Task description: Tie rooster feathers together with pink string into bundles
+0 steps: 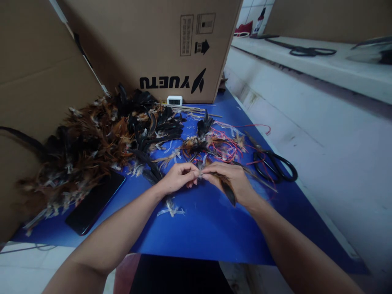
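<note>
Over the middle of the blue tabletop (196, 228) my two hands meet at the fingertips. My right hand (231, 179) is closed round a small bunch of brown and dark feathers (228, 190), whose tips hang down below the palm. With thumb and finger pressed together, my left hand (183, 177) pinches the pale quill end of that bunch. What binds the quills there is too small to make out. Just beyond my fingers lies a tangle of red string (229, 147) mixed with loose feathers. A tied feather tuft (171, 209) rests below my left hand.
A large heap of brown and black feathers (101, 139) covers the left. Near it lies a black phone (94, 202). Black-handled scissors (275, 165) sit at right. Thin sticks (192, 109) and a small white digital display (174, 101) stand before a cardboard box (147, 45).
</note>
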Demonstrator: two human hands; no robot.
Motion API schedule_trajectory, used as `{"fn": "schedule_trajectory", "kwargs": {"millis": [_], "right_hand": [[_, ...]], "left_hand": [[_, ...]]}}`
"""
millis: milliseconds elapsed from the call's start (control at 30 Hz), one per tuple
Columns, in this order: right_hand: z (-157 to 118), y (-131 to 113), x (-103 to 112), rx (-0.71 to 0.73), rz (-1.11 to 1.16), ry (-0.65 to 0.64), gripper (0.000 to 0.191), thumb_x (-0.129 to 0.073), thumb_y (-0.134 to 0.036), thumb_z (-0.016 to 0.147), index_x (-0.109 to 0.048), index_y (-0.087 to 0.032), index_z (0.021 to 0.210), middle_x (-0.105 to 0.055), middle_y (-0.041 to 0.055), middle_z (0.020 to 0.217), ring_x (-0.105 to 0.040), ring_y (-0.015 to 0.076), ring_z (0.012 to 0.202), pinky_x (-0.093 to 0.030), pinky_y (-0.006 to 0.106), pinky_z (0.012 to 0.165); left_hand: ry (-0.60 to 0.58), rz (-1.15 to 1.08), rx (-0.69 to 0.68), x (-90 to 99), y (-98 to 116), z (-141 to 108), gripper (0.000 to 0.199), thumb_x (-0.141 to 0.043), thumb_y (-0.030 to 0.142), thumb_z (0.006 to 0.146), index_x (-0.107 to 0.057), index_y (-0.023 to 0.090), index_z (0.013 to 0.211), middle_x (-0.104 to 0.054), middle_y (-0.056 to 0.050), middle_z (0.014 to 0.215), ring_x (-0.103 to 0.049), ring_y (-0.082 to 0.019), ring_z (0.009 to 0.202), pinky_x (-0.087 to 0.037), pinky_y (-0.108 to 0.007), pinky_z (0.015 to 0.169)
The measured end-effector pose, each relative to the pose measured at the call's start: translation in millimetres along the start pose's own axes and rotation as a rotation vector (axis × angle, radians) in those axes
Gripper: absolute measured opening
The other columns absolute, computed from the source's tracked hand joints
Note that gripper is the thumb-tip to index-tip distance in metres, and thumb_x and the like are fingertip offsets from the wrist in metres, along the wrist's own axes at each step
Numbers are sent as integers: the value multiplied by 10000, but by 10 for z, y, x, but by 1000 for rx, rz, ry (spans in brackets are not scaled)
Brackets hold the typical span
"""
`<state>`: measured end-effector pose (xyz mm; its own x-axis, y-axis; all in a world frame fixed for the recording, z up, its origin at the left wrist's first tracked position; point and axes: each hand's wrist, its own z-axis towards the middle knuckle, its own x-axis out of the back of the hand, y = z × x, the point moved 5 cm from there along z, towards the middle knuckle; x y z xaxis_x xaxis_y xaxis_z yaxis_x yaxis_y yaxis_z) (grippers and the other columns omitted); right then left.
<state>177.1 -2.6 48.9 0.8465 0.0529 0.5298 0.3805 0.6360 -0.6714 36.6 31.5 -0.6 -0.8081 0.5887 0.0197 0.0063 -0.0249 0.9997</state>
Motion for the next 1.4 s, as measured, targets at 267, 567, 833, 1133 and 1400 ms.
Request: {"fn": "schedule_trajectory", "kwargs": {"millis": [267,567,833,1133,1400], "right_hand": [[-12,28,-8,8,-15,-20,102,-571,-163,840,-659,-191,884,-657,18,775,-607,104,679,-478,229,641],[-19,56,-20,-4,-9,-38,116,-553,-180,852,-661,-189,895,-658,29,780,-608,114,680,-484,241,634],[-22,57,-22,-6,-1,-44,121,-547,-202,858,-662,-192,896,-662,29,781,-610,118,677,-484,245,631],[-22,60,-25,-13,-2,-48,129,-541,-193,861,-664,-195,901,-660,24,781,-611,116,685,-483,243,642],[-18,63,-21,-21,-6,-47,137,-534,-215,867,-667,-192,893,-662,29,772,-610,118,675,-486,245,628]], "left_hand": [[-15,13,8,-7,0,8,266,-576,373,801,-579,109,770,-582,-6,610,-486,-59,474,-397,-186,484],[-14,16,16,-14,2,7,265,-581,373,793,-579,110,760,-582,-8,608,-485,-58,477,-398,-183,486],[2,26,45,-15,21,4,269,-597,378,776,-581,111,745,-584,-11,598,-484,-62,471,-401,-190,484],[-3,25,49,-14,15,4,272,-596,382,775,-580,112,751,-586,-10,599,-482,-61,472,-399,-188,486],[-12,25,47,-18,17,0,288,-594,402,775,-583,115,752,-586,-10,604,-482,-62,476,-397,-189,487]]}}
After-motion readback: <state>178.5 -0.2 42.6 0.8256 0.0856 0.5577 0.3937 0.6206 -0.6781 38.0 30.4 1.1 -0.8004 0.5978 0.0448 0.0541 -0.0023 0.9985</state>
